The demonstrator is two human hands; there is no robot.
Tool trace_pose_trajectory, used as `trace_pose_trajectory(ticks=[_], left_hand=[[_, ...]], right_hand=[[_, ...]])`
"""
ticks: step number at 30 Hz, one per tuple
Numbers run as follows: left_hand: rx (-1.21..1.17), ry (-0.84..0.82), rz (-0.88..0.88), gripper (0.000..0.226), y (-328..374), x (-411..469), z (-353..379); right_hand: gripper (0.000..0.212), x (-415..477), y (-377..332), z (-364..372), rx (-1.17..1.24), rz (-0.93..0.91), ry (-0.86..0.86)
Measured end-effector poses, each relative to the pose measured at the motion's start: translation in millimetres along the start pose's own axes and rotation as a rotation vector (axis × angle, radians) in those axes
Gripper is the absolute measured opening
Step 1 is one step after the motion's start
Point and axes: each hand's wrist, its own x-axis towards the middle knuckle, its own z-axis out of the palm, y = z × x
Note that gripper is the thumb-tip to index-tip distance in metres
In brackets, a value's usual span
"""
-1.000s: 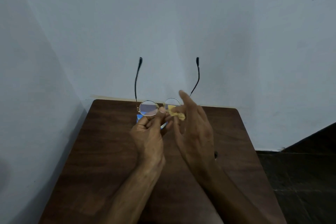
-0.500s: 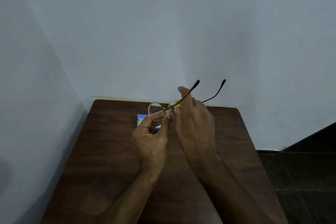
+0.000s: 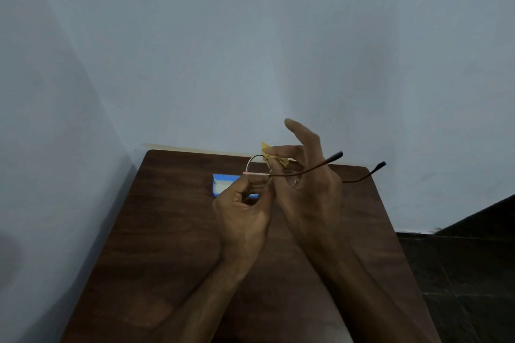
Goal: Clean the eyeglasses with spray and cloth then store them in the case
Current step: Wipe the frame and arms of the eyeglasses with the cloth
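The person holds the eyeglasses (image 3: 259, 173) in the air above the far part of the dark wooden tabletop (image 3: 167, 231), with both hands raised off it. The left hand (image 3: 242, 211) has its fingers curled and pinches the frame at the corner where one round lens rim meets its arm, thumb and forefinger closed on the thin metal. Both arms of the eyeglasses are unfolded and point away to the right, one crossing in front of the right hand (image 3: 306, 189) and the other sticking out past it, each ending in a dark tip.

The right hand pinches a small yellow cloth (image 3: 269, 158) between thumb and fingers at the inner edge of the visible rim (whether the cloth presses on the second lens cannot be told, since the hand covers most of that lens). Its forefinger stands straight up, clear of the cloth, while the other fingers are bent around the frame.

A blue case (image 3: 223, 185) lies flat on the tabletop near the far edge, just behind the left hand, which hides its right end. Its inside looks paler than its rim. The eyeglasses are above it and not touching it.

The tabletop stands in a corner of pale walls, with a dark floor to the right.
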Motion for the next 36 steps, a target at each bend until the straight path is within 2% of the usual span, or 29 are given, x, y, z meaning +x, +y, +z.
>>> trace_pose_trajectory(ticks=[2, 4, 9, 13, 18, 23, 27, 31, 36], left_hand=[[-0.020, -0.002, -0.017, 0.016, -1.5, 0.6, 1.6], [-0.042, -0.001, -0.039, 0.017, -3.8, 0.6, 3.7], [-0.013, -0.062, -0.084, 0.021, -11.4, -4.1, 6.1], [0.032, -0.057, -0.041, 0.013, -7.4, -5.0, 5.9], [0.070, -0.087, -0.062, 0.013, -13.5, 0.7, 2.0], [0.115, -0.088, 0.015, 0.005, -6.7, -0.5, 0.8], [0.171, -0.110, 0.025, 0.019, -6.3, -2.6, 1.4], [0.177, -0.094, 0.019, 0.009, -10.2, -3.1, 1.9], [0.193, -0.066, 0.026, 0.023, -10.5, -6.6, 2.2]], right_hand=[[0.063, -4.1, -1.3, -2.9, 0.059, -0.040, 0.047], [0.063, -7.4, -1.5, -4.0, 0.093, -0.049, 0.036], [0.067, -5.4, 1.5, -3.1, -0.132, -0.061, -0.006], [0.073, 3.9, 6.3, -4.3, 0.028, 0.045, -0.068], [0.081, 1.1, 3.3, -11.4, 0.221, -0.006, -0.269], [0.090, 18.5, 16.3, -16.6, 0.132, -0.055, -0.333], [0.095, 25.8, 20.4, -21.2, 0.250, 0.011, -0.377], [0.096, 18.7, 19.1, -20.1, 0.274, 0.033, -0.349], [0.095, 10.0, 26.3, -20.8, 0.087, 0.118, -0.243]])
